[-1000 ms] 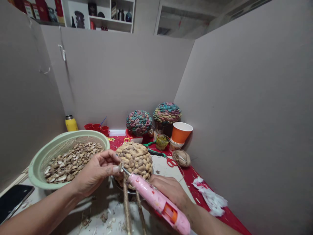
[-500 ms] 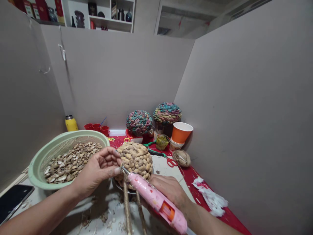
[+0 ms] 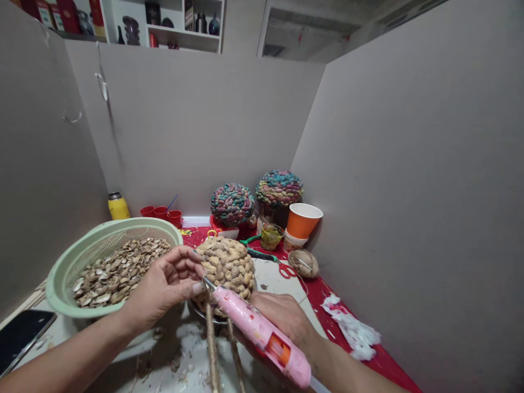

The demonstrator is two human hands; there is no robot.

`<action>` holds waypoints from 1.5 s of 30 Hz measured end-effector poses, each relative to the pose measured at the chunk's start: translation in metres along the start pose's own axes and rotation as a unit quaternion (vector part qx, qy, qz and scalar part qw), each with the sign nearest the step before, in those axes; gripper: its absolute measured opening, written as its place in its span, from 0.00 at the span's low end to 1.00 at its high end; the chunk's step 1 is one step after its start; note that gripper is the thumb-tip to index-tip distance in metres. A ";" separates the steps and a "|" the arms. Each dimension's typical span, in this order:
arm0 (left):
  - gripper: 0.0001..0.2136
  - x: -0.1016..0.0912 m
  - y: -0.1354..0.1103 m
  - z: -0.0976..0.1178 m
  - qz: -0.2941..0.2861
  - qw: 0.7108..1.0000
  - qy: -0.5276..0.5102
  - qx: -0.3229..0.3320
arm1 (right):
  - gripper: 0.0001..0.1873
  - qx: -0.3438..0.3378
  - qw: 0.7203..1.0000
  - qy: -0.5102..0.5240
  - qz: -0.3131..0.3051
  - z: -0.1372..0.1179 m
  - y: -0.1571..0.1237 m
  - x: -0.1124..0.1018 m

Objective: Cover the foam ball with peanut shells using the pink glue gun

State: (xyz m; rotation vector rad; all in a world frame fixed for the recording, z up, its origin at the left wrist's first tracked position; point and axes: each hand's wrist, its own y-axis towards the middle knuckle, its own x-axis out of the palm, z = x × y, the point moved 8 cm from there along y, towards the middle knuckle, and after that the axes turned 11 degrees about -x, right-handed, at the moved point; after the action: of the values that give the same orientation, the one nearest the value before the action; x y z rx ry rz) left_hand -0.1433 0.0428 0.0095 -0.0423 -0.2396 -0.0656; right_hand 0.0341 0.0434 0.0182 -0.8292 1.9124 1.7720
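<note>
My right hand (image 3: pixel 282 316) grips a pink hot glue gun (image 3: pixel 262 330), whose metal nozzle points up and left. At the nozzle tip, the thumb and fingers of my left hand (image 3: pixel 176 275) are pinched together; what they hold, if anything, is too small to make out. Just behind them sits a rounded form covered in peanut shells (image 3: pixel 227 267), resting in a metal bowl (image 3: pixel 200 312) that is mostly hidden. Two sticks (image 3: pixel 212 344) run from its underside towards me. The trigger side of the glue gun is out of sight.
A green basket (image 3: pixel 53 289) of shell pieces stands on the left, near a phone (image 3: pixel 24 335). Behind are two coloured shell-covered domes (image 3: pixel 232 204), red cups (image 3: pixel 174 218) and a yellow bottle (image 3: pixel 118 207). Red-handled scissors (image 3: pixel 286 270), twine (image 3: pixel 303 263), orange paper cup (image 3: pixel 303 224) and crumpled tissue (image 3: pixel 356 333) lie right.
Almost nothing differs. The view has shifted very slightly, and both hands, the glue gun and the peanut-shell form keep nearly the same positions.
</note>
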 end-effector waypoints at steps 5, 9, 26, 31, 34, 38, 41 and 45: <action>0.16 0.000 -0.002 0.002 0.004 1.000 0.002 0.006 | 0.16 0.002 1.000 -0.003 0.008 0.000 -0.001 -0.002; 0.15 0.001 -0.002 0.003 -0.003 1.000 0.005 0.018 | 0.16 0.006 1.000 -0.010 0.005 0.002 0.000 -0.003; 0.15 -0.002 -0.001 0.003 -0.006 1.000 -0.002 0.026 | 0.15 0.001 1.000 -0.026 -0.009 0.002 0.000 -0.003; 0.15 -0.003 0.000 0.004 -0.018 0.999 -0.008 0.047 | 0.15 0.000 1.000 -0.029 0.010 0.003 -0.003 -0.004; 0.15 -0.004 0.000 0.003 -0.020 0.998 -0.011 0.050 | 0.16 -0.001 1.000 -0.025 0.013 0.004 -0.004 -0.004; 0.15 -0.006 -0.001 0.003 -0.016 0.998 -0.008 0.055 | 0.15 -0.005 1.000 -0.027 0.012 0.003 -0.005 -0.004; 0.15 -0.008 -0.002 0.004 -0.013 0.998 -0.004 0.061 | 0.15 -0.011 1.000 -0.026 0.011 0.002 -0.004 -0.004; 0.15 -0.009 -0.001 0.005 -0.008 0.998 -0.004 0.064 | 0.15 -0.006 1.000 -0.025 0.010 0.003 -0.004 -0.004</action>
State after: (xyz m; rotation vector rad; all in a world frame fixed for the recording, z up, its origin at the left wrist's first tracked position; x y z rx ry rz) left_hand -0.1530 0.0422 0.0128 0.0862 -0.2524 -0.0665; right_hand 0.0397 0.0467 0.0176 -0.7640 1.8858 1.8009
